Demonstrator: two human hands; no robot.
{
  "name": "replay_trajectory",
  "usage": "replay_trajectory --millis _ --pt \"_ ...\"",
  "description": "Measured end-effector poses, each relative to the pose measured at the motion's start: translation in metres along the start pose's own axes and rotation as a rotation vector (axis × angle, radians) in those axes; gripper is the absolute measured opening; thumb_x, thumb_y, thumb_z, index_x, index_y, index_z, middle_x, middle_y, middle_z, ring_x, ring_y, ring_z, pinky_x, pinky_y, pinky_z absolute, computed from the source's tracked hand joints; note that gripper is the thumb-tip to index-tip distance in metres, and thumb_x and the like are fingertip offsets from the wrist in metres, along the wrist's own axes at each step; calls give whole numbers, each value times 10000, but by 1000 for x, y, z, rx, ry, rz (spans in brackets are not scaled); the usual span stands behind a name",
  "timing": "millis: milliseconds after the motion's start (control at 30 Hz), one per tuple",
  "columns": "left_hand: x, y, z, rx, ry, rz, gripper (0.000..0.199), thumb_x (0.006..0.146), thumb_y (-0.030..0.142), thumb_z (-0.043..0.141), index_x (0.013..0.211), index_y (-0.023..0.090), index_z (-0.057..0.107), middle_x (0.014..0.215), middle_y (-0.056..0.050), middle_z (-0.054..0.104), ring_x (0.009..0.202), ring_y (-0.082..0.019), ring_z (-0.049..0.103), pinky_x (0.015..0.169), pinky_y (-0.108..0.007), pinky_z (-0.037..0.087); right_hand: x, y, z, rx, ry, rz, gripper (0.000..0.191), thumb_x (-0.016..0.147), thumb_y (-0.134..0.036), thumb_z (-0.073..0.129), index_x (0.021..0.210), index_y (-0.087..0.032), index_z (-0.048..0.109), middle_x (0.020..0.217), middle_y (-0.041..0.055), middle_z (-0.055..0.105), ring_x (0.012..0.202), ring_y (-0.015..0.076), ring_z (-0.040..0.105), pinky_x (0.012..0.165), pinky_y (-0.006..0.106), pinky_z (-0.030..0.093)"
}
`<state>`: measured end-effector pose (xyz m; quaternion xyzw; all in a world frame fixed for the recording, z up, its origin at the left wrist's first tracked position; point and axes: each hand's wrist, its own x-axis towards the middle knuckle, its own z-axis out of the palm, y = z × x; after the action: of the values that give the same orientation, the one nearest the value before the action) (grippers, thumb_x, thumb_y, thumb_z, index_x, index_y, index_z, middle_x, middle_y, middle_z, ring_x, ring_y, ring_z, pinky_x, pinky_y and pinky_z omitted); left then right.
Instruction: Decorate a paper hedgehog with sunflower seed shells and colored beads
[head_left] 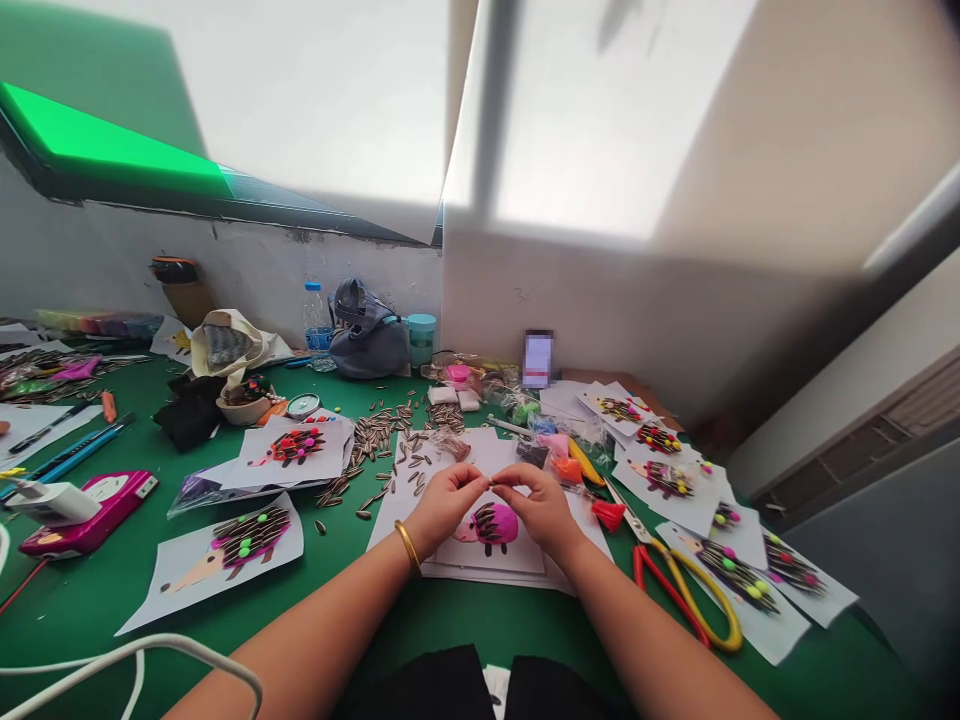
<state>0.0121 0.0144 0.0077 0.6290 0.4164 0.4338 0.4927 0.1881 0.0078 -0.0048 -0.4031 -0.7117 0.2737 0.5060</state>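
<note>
Both my hands meet above a white card bearing a pink hedgehog (504, 525), whose back carries dark striped sunflower seeds. My left hand (451, 505) wears a gold bangle (409, 549) at the wrist, and its thumb and forefinger are pinched. Opposite it, my right hand (538, 508) pinches the same way, fingertips nearly touching the left ones. A tiny item between the fingertips is too small to name. Under the card lies a stack of white paper (592, 535). Loose sunflower seeds (379, 432) spread to the left of my hands, some on the paper.
To the right lie red-and-yellow-handled scissors (694, 590), a red clay lump (608, 514) and several finished hedgehog cards (667, 480). More cards (232, 550) are on the left, near a magenta power strip (94, 510). A phone (538, 358), grey bag (369, 335) and water bottle (315, 320) stand behind.
</note>
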Motion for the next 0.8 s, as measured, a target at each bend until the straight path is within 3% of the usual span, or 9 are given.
replay_trajectory --millis 167,400,567,800 --pt "0 -4 -5 257 -32 37 280 840 415 535 820 173 675 781 -27 689 745 -171 606 691 -261 457 4 8 -10 -27 -58 32 116 833 -316 650 866 -231 721 880 35 701 852 186 644 798 329 515" --pt "-1 -5 -12 850 -78 -11 325 858 220 428 1044 246 693 1075 -50 717 980 -231 644 840 -323 465 6 21 -32 -366 -183 107 104 818 -234 652 834 -238 755 847 28 696 816 179 631 762 305 484" --pt "-1 -6 -12 954 -143 -26 361 852 208 408 1071 270 689 1087 -30 716 993 -227 646 839 -321 477 6 18 -28 -536 -301 36 130 807 -183 667 849 -253 767 829 17 708 842 174 618 787 285 449" --pt "-1 -9 -10 1004 -166 -9 387 856 218 416 1109 321 690 1119 -7 712 1015 -215 646 855 -307 472 4 16 -21 -626 -338 20 142 816 -182 661 859 -269 764 858 6 716 853 165 618 787 281 427"
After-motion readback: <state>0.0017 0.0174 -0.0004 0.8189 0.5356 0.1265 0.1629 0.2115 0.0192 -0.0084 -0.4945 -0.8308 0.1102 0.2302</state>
